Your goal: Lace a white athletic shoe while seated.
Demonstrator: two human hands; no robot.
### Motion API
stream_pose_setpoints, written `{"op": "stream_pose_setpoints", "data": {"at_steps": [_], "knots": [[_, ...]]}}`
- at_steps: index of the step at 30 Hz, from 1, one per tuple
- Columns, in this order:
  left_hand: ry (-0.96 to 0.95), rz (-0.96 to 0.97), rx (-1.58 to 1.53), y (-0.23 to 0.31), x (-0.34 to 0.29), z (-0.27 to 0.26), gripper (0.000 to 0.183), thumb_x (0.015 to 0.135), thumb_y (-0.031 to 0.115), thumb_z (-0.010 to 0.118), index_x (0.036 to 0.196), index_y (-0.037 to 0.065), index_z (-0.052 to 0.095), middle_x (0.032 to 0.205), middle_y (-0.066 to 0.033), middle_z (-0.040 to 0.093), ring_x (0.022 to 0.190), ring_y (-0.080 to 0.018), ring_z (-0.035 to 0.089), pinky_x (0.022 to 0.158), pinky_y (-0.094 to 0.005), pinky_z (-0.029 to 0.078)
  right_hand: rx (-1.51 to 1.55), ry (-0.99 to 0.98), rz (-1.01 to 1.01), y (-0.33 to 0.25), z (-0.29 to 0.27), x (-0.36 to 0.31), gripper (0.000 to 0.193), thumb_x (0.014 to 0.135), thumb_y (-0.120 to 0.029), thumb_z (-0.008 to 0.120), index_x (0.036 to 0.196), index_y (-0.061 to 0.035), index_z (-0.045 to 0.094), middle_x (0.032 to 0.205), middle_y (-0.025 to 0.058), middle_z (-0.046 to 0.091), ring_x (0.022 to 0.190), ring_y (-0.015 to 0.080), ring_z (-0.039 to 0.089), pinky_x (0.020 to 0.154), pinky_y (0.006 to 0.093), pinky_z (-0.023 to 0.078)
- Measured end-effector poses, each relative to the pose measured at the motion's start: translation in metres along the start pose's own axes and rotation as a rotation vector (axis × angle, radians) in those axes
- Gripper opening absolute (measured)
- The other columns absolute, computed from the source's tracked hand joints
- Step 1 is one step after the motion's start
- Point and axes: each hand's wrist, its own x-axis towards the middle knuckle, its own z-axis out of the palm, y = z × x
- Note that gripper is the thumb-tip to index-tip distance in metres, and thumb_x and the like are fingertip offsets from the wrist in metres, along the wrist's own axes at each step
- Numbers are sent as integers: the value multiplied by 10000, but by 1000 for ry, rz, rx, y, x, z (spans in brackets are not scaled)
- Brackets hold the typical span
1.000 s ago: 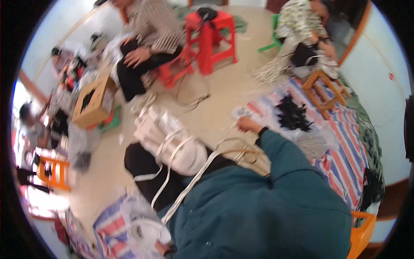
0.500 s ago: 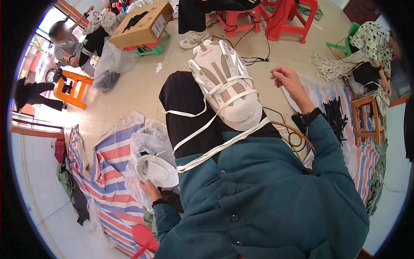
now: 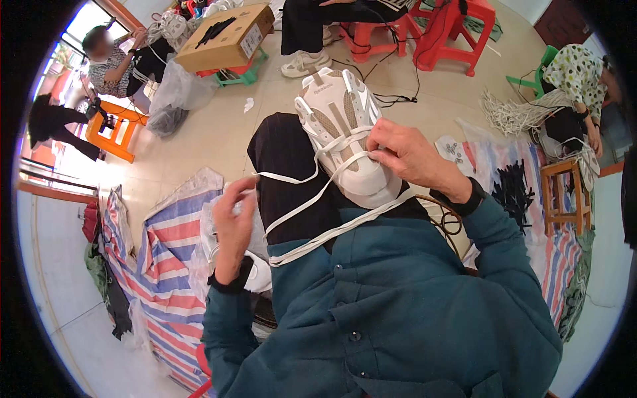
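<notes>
A beige and white sneaker [image 3: 365, 176] rests on my lap, its toe towards me. A white shoelace [image 3: 312, 178] crosses its front, and loose strands trail over my dark trousers. My right hand [image 3: 415, 159] is over the sneaker's right side, thumb and fingers closed on the shoelace. At the left, my left hand [image 3: 235, 222] is raised beside my knee, fingers bent and apart. Its fingertips are close to one loose lace end; whether they touch it is unclear. Below that hand, a second white shoe [image 3: 257, 273] shows partly, mostly hidden by my wrist.
Striped plastic sheeting [image 3: 169, 265] covers the floor at left. Black laces [image 3: 512, 192] lie at right near a wooden stool [image 3: 564, 192]. A cardboard box [image 3: 229, 41] stands ahead on a green stool. Other people sit nearby; white laces [image 3: 524, 109] are heaped far right.
My left hand has left the second shoe and risen towards the loose lace end. My right hand has moved left and down onto the sneaker and taken hold of the shoelace.
</notes>
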Motion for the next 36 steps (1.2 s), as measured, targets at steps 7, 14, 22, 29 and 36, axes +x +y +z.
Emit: {"op": "stream_pose_setpoints", "data": {"at_steps": [7,14,22,29,36], "knots": [[-228,213,229,51,60,65,264,810,143,648,1036,8,631,934,-156,668,805,-326,638,731,-400,509,640,19,372,7,-30,0,93,925,-161,602,921,-68,598,749,11,580,587,111,525,531,244,415],[-397,87,369,50,75,93,210,792,194,674,903,15,667,759,-181,657,694,-364,630,636,-423,490,579,727,540,122,-82,-22,193,934,-187,602,1098,-86,608,777,-2,604,611,76,558,549,220,444],[-559,-311,-119,37,87,71,121,908,113,608,846,11,628,752,-52,684,642,-137,621,576,-284,493,448,353,525,109,-38,-45,198,886,-149,640,1046,-34,646,882,14,650,707,101,603,630,242,480],[-677,-410,-296,40,79,52,89,952,102,538,908,34,576,669,-35,633,542,-86,598,440,-220,415,224,90,124,36,3,1,141,852,-104,647,961,-35,588,903,108,573,720,243,599,653,343,486],[-626,-380,-133,30,63,20,120,937,92,533,842,32,575,591,-10,567,484,-74,525,444,-219,404,154,10,102,32,6,7,143,864,-104,627,911,-30,514,887,136,529,791,316,558,691,393,459]]}}
